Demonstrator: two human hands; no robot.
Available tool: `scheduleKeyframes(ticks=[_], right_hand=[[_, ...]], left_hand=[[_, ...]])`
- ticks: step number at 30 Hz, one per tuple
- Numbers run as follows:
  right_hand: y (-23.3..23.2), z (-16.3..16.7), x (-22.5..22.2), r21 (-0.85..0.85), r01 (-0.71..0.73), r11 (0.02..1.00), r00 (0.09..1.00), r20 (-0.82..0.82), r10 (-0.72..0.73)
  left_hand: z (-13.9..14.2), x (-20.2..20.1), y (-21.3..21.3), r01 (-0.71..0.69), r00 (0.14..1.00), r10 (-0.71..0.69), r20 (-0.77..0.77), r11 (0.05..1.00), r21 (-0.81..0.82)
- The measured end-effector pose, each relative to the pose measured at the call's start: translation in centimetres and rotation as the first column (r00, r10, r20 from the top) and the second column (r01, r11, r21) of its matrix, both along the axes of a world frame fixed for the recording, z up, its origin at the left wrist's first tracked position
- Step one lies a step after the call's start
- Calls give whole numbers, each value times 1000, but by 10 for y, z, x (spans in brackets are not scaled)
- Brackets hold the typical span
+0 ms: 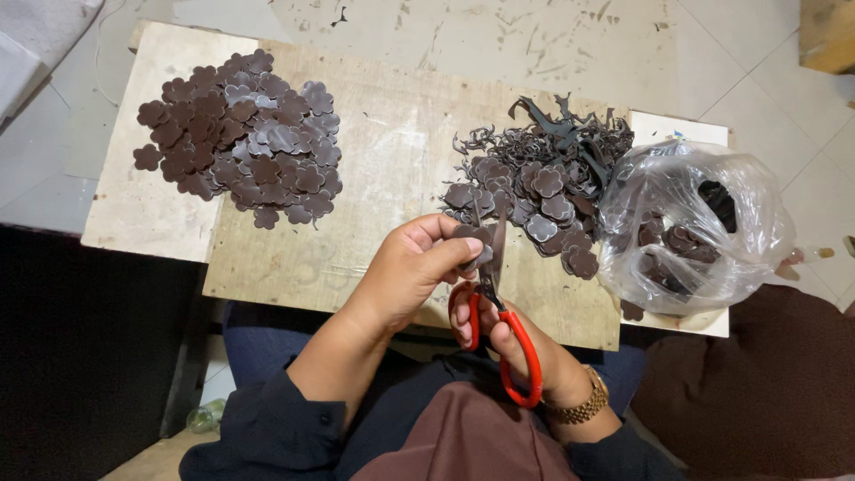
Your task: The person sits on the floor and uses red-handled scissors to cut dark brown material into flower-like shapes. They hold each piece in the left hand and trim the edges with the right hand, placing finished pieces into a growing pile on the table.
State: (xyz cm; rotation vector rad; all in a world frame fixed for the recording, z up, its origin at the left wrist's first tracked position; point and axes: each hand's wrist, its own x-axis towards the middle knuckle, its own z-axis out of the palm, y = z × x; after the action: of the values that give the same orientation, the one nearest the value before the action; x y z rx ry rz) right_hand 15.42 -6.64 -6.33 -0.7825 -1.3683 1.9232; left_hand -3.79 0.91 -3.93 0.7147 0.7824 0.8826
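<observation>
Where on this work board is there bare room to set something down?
Bare wood lies between the trimmed flower pile and the scrap heap. The right end is crowded by the plastic bag; the near edge by both hands and scissors.

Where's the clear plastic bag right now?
In the head view, the clear plastic bag sits at the right end of the wooden board, just right of the scrap pile, beyond the red-handled scissors.

Worn plywood board (392,142) as worktop, pale tiled floor (766,80), dark cloth (757,392) at right

Bag (686,191) contents blurred behind plastic
</observation>
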Motion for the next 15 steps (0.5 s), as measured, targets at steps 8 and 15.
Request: scheduleKeyframes(ticks=[8,15], right_hand=[[-1,3,-5,6,56,998,998,-21,-55],[-1,0,-11,35,144,989,989,-39,-143]], left_hand=[[-1,-4,1,59,998,-59,27,998,8],[-7,4,-1,15,1000,-15,6,999,29]])
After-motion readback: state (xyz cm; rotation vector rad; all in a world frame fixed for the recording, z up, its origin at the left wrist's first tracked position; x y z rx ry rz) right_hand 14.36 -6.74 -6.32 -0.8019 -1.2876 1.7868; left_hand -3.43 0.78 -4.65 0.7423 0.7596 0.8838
